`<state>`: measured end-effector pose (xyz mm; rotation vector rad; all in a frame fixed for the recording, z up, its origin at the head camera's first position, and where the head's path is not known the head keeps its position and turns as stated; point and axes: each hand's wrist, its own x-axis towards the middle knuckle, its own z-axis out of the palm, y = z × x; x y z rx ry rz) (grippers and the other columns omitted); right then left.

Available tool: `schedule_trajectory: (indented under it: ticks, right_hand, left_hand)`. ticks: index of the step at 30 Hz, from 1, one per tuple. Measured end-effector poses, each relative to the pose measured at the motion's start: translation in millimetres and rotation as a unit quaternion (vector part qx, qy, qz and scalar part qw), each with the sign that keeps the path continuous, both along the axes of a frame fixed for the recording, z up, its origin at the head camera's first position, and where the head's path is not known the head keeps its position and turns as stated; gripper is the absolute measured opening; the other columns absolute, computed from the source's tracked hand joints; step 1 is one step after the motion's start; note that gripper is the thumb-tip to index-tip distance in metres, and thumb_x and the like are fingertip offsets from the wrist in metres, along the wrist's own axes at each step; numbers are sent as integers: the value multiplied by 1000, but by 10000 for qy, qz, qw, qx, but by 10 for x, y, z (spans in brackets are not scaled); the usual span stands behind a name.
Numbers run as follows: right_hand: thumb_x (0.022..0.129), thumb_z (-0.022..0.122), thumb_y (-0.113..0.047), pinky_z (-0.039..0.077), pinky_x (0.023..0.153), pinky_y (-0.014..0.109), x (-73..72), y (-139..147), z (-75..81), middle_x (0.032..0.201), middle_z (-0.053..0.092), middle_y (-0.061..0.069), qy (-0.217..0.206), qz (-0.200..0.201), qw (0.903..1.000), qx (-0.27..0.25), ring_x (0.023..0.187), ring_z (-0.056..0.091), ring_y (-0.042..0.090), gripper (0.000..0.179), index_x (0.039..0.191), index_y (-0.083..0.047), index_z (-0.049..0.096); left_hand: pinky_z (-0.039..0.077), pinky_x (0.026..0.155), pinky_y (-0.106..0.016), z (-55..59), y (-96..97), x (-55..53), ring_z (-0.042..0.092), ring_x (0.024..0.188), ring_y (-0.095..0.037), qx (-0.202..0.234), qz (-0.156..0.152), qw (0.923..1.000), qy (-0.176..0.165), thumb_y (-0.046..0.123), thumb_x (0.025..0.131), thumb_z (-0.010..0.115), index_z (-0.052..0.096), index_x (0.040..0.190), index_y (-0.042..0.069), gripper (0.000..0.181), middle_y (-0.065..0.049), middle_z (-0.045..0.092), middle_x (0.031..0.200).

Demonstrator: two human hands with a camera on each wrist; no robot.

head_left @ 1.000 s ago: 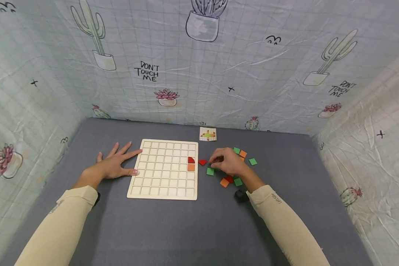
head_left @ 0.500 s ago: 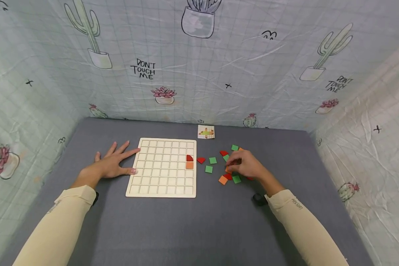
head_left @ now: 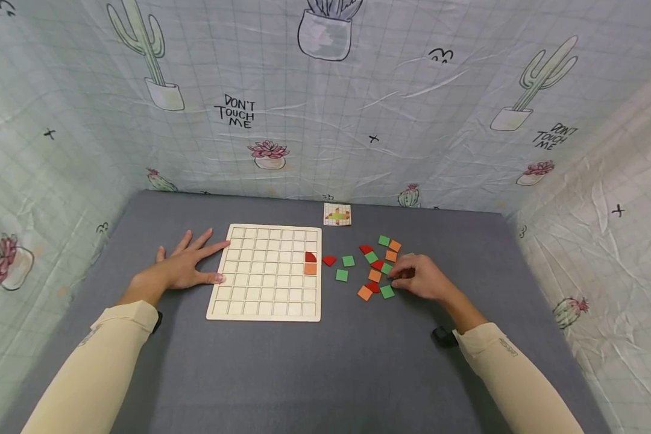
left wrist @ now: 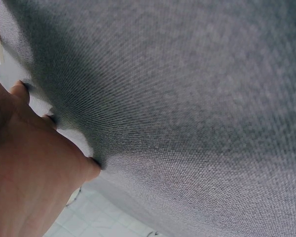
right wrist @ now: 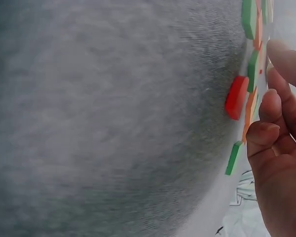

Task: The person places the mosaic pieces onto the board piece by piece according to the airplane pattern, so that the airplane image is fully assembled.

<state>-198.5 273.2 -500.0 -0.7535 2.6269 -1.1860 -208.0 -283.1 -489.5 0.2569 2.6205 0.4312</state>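
Observation:
My left hand [head_left: 183, 269] lies with fingers spread at the left edge of a pale gridded wooden board [head_left: 266, 304]. Its thumb and a fingertip rest on the rim. In the board's right-hand column sit a red quarter-round tile [head_left: 310, 257] and an orange square tile [head_left: 310, 269]. My right hand [head_left: 422, 278], fingers loosely bent, is at the right side of a spread of small tiles, fingertips close by a green square tile [head_left: 387, 269]. In the right wrist view a red tile [right wrist: 237, 97] lies beside the fingers, and nothing shows between them.
Loose tiles are scattered right of the board, including a red tile [head_left: 329, 260], a green tile [head_left: 342, 275] and an orange tile [head_left: 364, 293]. A small pattern card [head_left: 337, 214] lies behind them on the grey cloth [head_left: 282, 374]. A cactus-print curtain [head_left: 314, 108] surrounds the table.
My right hand has moved right across the loose tiles, uncovering red, green and orange ones. The left hand has stayed at the board's edge, and the view has shifted slightly.

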Motion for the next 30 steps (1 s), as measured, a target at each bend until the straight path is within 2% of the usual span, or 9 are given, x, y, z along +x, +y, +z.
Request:
schedule_trajectory:
  ticks: [6,10,18,30]
  right_hand:
    - [83,85,-1,52,64,24,60,-27,-59,92,76,10,50,-54,10000,-20,72,60,6,14,96,-4,81]
    - [83,86,-2,50,64,24,104,-111,-83,91,75,7,46,-85,9999,94,72,57,7,14,95,-6,81]
    - [80,90,-8,49,69,24,176,-292,-61,86,69,3,33,-386,9980,500,78,56,13,19,96,-9,80]
    - [79,91,-8,51,69,26,193,-384,-55,87,70,3,227,-437,9958,772,77,58,15,20,96,-7,79]
  left_hand:
    - [-9,108,-89,-2,-18,1,-13,159,-53,60,4,10000,25,79,84,65,20,166,44,99,-8,-7,178]
    - [-9,110,-88,-5,-13,7,-12,160,-52,129,45,9999,49,77,85,66,21,165,45,97,-6,-6,179]
    - [-9,108,-89,11,18,6,-12,160,-52,65,1,10000,31,79,85,64,20,166,42,100,-8,-7,178]
    - [-11,109,-88,-11,-16,1,-14,161,-50,280,62,9996,50,80,83,66,21,165,48,98,-4,-7,179]
